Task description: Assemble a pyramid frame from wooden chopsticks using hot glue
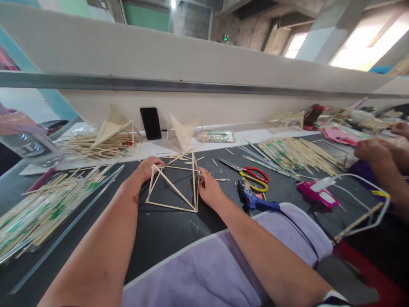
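Observation:
A frame of thin wooden sticks (171, 207) stands on the dark table mat in front of me, with triangular sides and a square base. My left hand (151, 167) grips its far left side, fingers curled round a stick near the upper corner. At the right upright, my right hand (208, 186) pinches the sticks between thumb and fingers. Right of that hand lie scissors (255, 177) with red and yellow handles and a blue glue gun (258, 201). Behind the frame, a finished-looking stick model (183, 132) with a curved, fanned surface stands against the partition.
Bundles of wrapped sticks (54, 209) lie at left, more sticks (287, 153) at right. A phone (151, 123) leans on the partition. A water jug (30, 140) stands far left. A lilac cloth (191, 273) covers the near edge. Another person's hands (380, 155) are at right, near a pink device (318, 194).

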Demonstrator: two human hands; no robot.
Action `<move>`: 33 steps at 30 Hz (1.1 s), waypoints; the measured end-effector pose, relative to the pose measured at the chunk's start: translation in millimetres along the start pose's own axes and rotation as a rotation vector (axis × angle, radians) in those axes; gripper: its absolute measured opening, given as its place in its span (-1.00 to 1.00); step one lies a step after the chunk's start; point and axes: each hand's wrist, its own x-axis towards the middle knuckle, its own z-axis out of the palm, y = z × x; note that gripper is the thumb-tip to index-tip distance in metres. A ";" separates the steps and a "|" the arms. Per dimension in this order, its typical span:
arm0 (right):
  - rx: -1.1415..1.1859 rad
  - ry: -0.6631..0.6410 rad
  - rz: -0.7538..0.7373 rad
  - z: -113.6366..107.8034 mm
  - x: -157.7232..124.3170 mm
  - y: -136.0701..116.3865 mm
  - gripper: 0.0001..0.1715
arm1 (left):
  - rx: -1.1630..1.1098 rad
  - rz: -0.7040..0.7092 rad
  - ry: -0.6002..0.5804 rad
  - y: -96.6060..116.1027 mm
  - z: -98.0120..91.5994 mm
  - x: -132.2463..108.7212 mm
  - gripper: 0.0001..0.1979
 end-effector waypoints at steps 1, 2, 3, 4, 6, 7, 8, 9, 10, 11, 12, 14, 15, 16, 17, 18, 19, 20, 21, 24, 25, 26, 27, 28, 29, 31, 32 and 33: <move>0.002 -0.002 0.010 -0.8 0.0 -0.7 -0.35 | 0.015 0.000 0.000 1.7 -0.7 -0.5 -0.70; 0.007 -0.005 0.025 -1.5 0.1 -1.2 -0.35 | 0.026 -0.003 0.001 3.4 -1.7 -1.1 -0.69; 0.016 -0.010 0.043 -2.3 0.3 -1.6 -0.35 | 0.035 -0.008 0.002 5.0 -3.0 -2.0 -0.67; 0.027 -0.013 0.062 -3.0 0.5 -1.9 -0.34 | 0.040 -0.012 0.003 6.5 -4.6 -3.0 -0.65; 0.055 -0.014 0.092 -4.1 0.9 -1.9 -0.34 | 0.045 -0.012 -0.011 8.8 -8.5 -5.5 -0.60; 0.067 -0.012 0.101 -4.5 1.1 -1.8 -0.34 | 0.048 -0.004 -0.029 9.7 -10.5 -6.7 -0.59; 0.076 -0.010 0.108 -4.7 1.2 -1.6 -0.34 | 0.053 0.012 -0.051 10.4 -12.3 -7.8 -0.58; 0.083 -0.009 0.109 -4.7 1.3 -1.2 -0.33 | 0.059 0.030 -0.070 11.0 -13.7 -8.6 -0.58; 0.086 -0.008 0.106 -4.6 1.4 -0.8 -0.33 | 0.064 0.048 -0.086 11.3 -14.5 -9.1 -0.57; 0.087 -0.007 0.101 -4.4 1.5 -0.3 -0.33 | 0.068 0.066 -0.099 11.4 -14.7 -9.1 -0.56; 0.085 -0.005 0.096 -4.1 1.5 0.2 -0.33 | 0.074 0.084 -0.101 11.2 -14.0 -8.7 -0.55; 0.084 -0.006 0.090 -3.5 1.4 1.3 -0.34 | 0.086 0.107 -0.079 9.9 -10.7 -7.0 -0.58; 0.088 -0.012 0.090 -3.3 1.2 1.8 -0.34 | 0.094 0.115 -0.060 8.8 -8.3 -6.0 -0.62; 0.092 -0.017 0.090 -3.2 0.9 2.2 -0.33 | 0.099 0.115 -0.044 7.4 -5.8 -5.0 -0.65; 0.093 -0.024 0.088 -3.3 0.5 2.5 -0.33 | 0.099 0.112 -0.036 5.9 -3.3 -4.3 -0.67; 0.088 -0.031 0.083 -3.5 0.1 2.4 -0.32 | 0.096 0.106 -0.027 4.3 -1.1 -3.8 -0.68; 0.078 -0.033 0.072 -4.1 -0.4 2.0 -0.30 | 0.092 0.099 -0.025 2.8 0.7 -3.6 -0.69; 0.061 -0.030 0.057 -5.1 -0.8 1.0 -0.28 | 0.088 0.093 -0.021 1.5 2.0 -3.7 -0.70; 0.041 -0.024 0.041 -6.7 -1.3 -0.4 -0.27 | 0.086 0.088 -0.015 0.6 2.7 -4.0 -0.71; 0.009 -0.015 0.032 -15.3 -2.9 -8.2 -0.23 | 0.084 0.081 0.006 -0.5 2.4 -6.0 -0.71; 0.005 -0.028 0.047 -19.3 -3.7 -11.7 -0.23 | 0.085 0.080 0.017 -0.4 1.9 -6.7 -0.70; 0.007 -0.054 0.067 -23.8 -4.8 -15.4 -0.23 | 0.086 0.081 0.028 -0.1 1.5 -7.5 -0.69; 0.017 -0.099 0.083 -28.3 -6.3 -19.1 -0.23 | 0.085 0.082 0.039 0.2 1.1 -8.2 -0.68; 0.031 -0.167 0.095 -32.7 -8.1 -22.7 -0.21 | 0.085 0.082 0.049 0.6 0.9 -8.8 -0.67; 0.047 -0.251 0.102 -36.6 -10.3 -26.0 -0.18 | 0.083 0.082 0.058 1.0 0.8 -9.4 -0.67; 0.073 -0.427 0.089 -41.5 -15.3 -31.8 -0.06 | 0.079 0.082 0.073 1.6 0.9 -10.5 -0.66; 0.069 -0.493 0.079 -42.2 -18.0 -34.5 0.01 | 0.077 0.081 0.079 1.9 1.1 -11.0 -0.67; 0.049 -0.534 0.067 -41.7 -20.5 -37.2 0.10 | 0.076 0.081 0.084 2.1 1.3 -11.5 -0.68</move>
